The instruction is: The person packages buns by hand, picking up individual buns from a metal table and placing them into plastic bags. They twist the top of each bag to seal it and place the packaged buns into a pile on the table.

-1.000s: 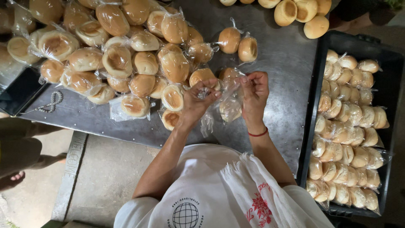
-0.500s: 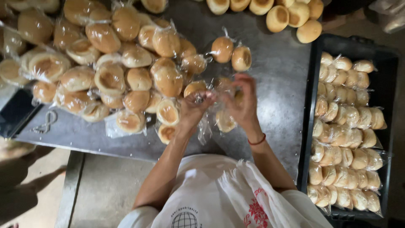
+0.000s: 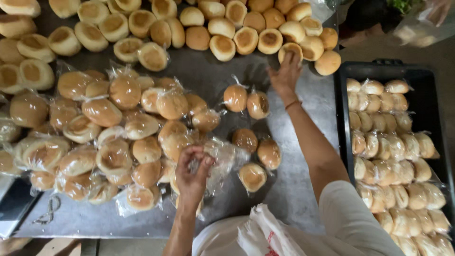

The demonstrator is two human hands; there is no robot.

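- While a crumpled clear plastic bag (image 3: 222, 159) is pinched at its neck by the left hand (image 3: 192, 170), fingers bunched together, a loose bun (image 3: 290, 50) is reached for by the right hand (image 3: 284, 73).
- Right hand: arm stretched to 1 o'clock, fingers spread and laid on the bun's near edge; no closed grip is seen yet.
- Step judged: bagging of buns, at the fetch stage. The bag is held ready at 6 o'clock; whether anything is inside it cannot be told.
- Loose buns (image 3: 222, 28) are heaped along 12 o'clock on the metal table (image 3: 213, 71); the touched bun sits at the heap's near rim.
- Next move calls for: fingers closed round the one bun without neighbours being knocked off the heap, and the bag mouth opened, which the bunched left hand alone does not allow.
- Bagged buns (image 3: 102, 132) are piled from 9 to 7 o'clock; two tied pairs (image 3: 246, 100) (image 3: 258, 151) lie just past centre.
- A black crate (image 3: 343, 118) at 3 o'clock is packed with wrapped buns (image 3: 393, 156).
- Versus half a second ago: both hands were pressed together on one bag at centre; now they are well apart, the right hand having gone out to the heap.
- The view is tilted further forward, so more of the loose heap is shown.
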